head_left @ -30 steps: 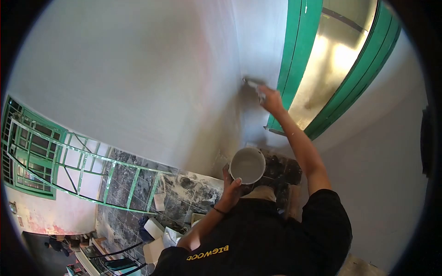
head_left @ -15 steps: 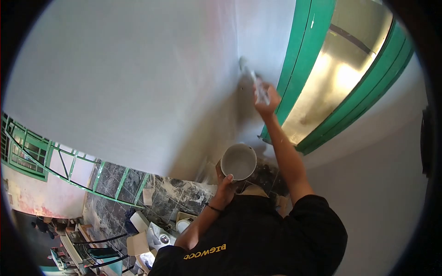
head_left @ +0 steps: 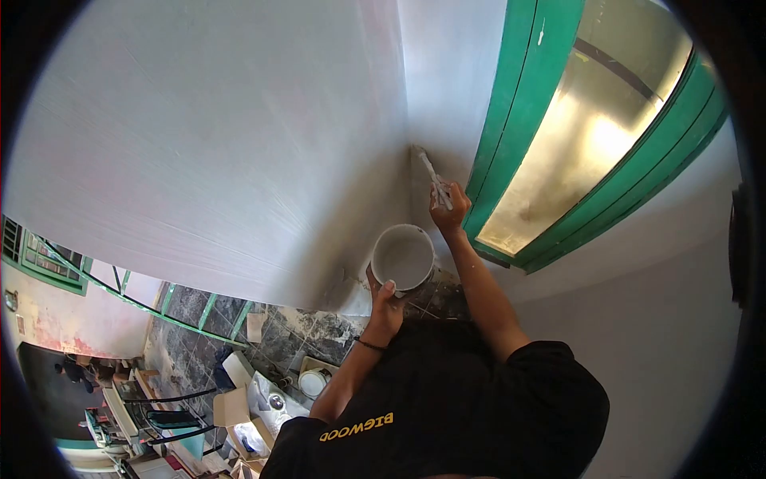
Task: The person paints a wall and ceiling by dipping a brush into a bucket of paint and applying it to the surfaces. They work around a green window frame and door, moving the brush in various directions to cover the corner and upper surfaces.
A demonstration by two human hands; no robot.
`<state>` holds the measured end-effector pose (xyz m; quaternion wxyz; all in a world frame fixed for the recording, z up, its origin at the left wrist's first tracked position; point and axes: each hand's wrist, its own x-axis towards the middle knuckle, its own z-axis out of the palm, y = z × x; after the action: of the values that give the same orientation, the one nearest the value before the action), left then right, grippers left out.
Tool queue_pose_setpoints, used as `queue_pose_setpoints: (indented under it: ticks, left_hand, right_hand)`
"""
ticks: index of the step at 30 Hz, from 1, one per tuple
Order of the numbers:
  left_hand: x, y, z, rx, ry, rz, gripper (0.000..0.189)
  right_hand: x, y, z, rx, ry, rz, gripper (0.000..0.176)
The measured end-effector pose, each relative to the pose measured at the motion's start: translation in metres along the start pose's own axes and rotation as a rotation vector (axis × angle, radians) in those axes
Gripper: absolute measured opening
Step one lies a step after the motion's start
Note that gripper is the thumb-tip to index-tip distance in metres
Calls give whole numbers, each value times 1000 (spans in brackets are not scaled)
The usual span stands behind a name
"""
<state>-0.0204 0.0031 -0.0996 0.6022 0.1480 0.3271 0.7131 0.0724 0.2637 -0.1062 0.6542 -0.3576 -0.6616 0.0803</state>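
Note:
My right hand grips a paintbrush, its bristles touching the wall corner beside the green door frame. My left hand holds a round grey paint pot from below, just under and left of the brush hand. The pot's inside looks coated with pale paint. Both arms reach out from my black shirt at the bottom of the view.
A pale painted wall fills the left. A shiny metal door panel sits in the green frame at right. Below lie a paint-splashed dark tiled floor, a green railing, cardboard boxes and a small tin.
My right hand has come down along the corner with the brush. The pot in my left hand has risen closer to it, and my view has shifted.

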Motion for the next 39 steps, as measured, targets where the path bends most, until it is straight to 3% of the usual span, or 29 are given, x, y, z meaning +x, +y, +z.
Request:
queue_pose_setpoints:
  ticks: [5,8,11,14,23,25,29,31,33,35,38,39]
  left_hand:
    - [-1,16,19,27,16,23,78]
    - [1,22,17,42,-6,7,77]
    - [-6,21,9,50,10,-19,77]
    - [-5,20,-6,49,-12,-79,77]
    - [-36,47,-11,106,-114,-138,82]
    - [-41,51,-22,124,-135,-158,83]
    - [-56,61,-32,132,-157,-163,81]
    - [-60,62,-40,134,-162,-174,80]
    - [-63,63,-47,125,-152,-203,80]
    - [-66,65,-52,117,-150,-218,80]
    - [-68,66,-56,102,-153,-220,80]
    - [-69,65,-58,89,-151,-225,79]
  right_hand:
    - [0,13,-9,-141,-139,-6,17]
    - [16,1,-17,-53,-165,3,17]
    - [54,-44,-26,-53,-21,-126,17]
    - [84,-69,-16,115,282,-285,17]
    - [-25,4,0,-97,3,140,23]
    - [-32,18,1,-229,-77,105,26]
    - [7,38,-20,-270,-223,1,31]
    - [60,-8,-47,-310,-191,-107,29]
    - [110,-71,-71,-233,-196,-8,24]
    - [143,-83,-76,-179,-44,-252,26]
    - [183,-116,-86,-339,92,-705,21]
    - [187,-120,-86,-346,96,-745,22]
